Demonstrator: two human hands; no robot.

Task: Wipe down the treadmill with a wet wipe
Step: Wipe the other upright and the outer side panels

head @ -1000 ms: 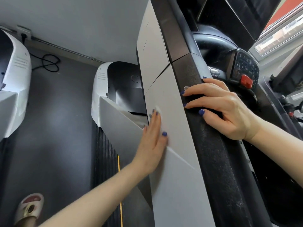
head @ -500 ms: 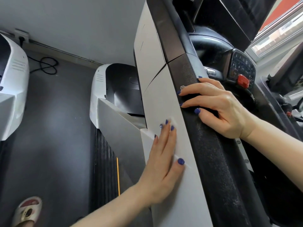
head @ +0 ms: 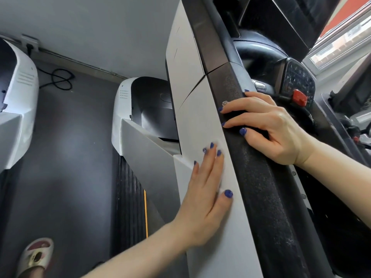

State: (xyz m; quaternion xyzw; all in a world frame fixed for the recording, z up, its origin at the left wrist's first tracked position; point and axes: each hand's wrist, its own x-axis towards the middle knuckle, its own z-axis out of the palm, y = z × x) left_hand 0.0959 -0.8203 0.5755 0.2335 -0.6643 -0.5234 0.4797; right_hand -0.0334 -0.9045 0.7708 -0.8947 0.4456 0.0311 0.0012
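Presently the left hand is laid flat against the pale grey side panel of the treadmill's upright, fingers straight and together, thumb spread toward the dark handrail. A thin sliver of white is seen beyond the fingertips, and this is judged to be the wet wipe, pressed under the palm; most of it is hidden, so its full extent cannot be told. A flat, open palm is probably chosen so that the wipe is spread wide and kept in even contact with the smooth panel.

The right hand is set on the textured black handrail, its fingers curled over the rail's edge and the thumb tucked beside it. No wipe is seen under it; the grasp is judged to be a brace, so that the body is steadied while pressure is put on the panel.

Beyond the rail, the console keypad with its red stop button is visible, and specks show along the handrail, so that surface seems not yet cleaned. Below, the running belt and a sandalled foot on the dark floor are seen.
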